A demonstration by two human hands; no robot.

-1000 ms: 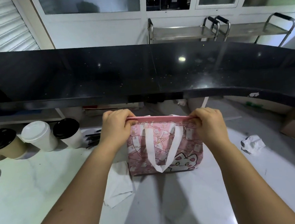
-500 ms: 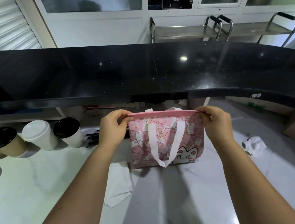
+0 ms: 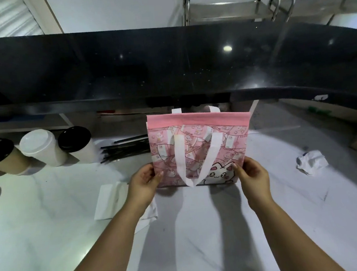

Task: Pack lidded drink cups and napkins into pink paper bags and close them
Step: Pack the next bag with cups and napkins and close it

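Flanking bag (image 3: 198,146): left hand (image 3: 144,182), right hand (image 3: 252,173)

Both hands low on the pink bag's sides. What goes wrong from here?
1. The left hand and right hand hold the pink bag only near its base; if moved, its top may tip.
2. The bag's top looks close under the black ledge; lifting could snag it.
3. The flat napkin lies under the left forearm and might get swept.
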